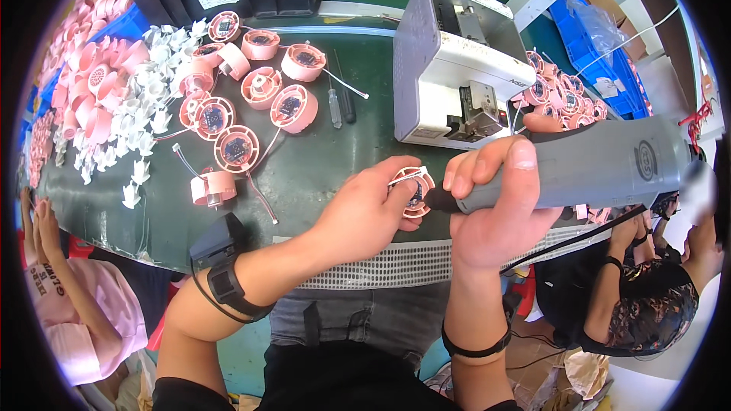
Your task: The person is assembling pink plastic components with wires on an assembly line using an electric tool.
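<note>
- Fingers [401,163] of the left hand [364,207] are clamped on a pink round housing [416,198], held at their tips on the near side of the white machine [426,68].
- Right hand [495,209] is wrapped around a grey power tool [594,167], its dark nose right at that housing; contact I cannot tell.
- Two screwdrivers [335,109] lie on the tabletop [320,160], just left of the machine.
- Loose pink housings [294,109] sit farther left of it, white parts [156,65] beyond those.
- Blue bin [590,34] stands to its right.
</note>
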Demonstrator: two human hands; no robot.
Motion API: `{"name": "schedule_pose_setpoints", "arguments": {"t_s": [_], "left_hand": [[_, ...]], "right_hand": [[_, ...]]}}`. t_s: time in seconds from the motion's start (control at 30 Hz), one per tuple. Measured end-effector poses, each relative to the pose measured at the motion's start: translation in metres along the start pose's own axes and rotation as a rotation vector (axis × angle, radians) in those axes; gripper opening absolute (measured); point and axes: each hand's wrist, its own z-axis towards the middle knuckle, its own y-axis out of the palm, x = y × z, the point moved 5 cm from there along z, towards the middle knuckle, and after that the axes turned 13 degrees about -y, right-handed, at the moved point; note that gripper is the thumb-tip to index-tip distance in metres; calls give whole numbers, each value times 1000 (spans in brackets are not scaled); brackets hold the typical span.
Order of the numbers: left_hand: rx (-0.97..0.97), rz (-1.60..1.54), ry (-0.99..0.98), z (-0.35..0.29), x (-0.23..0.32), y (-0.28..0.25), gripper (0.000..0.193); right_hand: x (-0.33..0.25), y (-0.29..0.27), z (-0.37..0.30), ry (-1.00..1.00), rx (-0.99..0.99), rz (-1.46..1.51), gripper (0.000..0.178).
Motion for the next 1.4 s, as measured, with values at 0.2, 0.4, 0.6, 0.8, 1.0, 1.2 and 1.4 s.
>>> {"name": "schedule_pose_setpoints", "arguments": {"t_s": [0.2, 0.4, 0.6, 0.8, 1.0, 1.2, 1.4], "left_hand": [[37, -65, 50, 6, -6, -2, 36], [54, -107, 23, 7, -1, 1, 30], [83, 21, 35, 12, -3, -3, 28], [900, 993, 618, -57, 56, -56, 34], [1392, 1107, 604, -81, 61, -83, 52], [928, 1035, 803, -68, 37, -14, 47], [541, 1003, 764, -52, 24, 29, 32]], "right_hand": [[7, 4, -5, 60, 2, -26, 32], [26, -10, -12, -23, -30, 9, 29], [35, -13, -17, 125, -117, 115, 40], [17, -118, 35, -22, -85, -734, 66], [56, -229, 97, 195, -7, -1654, 78], [127, -311, 115, 296, -504, -1824, 68], [96, -226, 87, 5, -711, -1666, 37]]}}
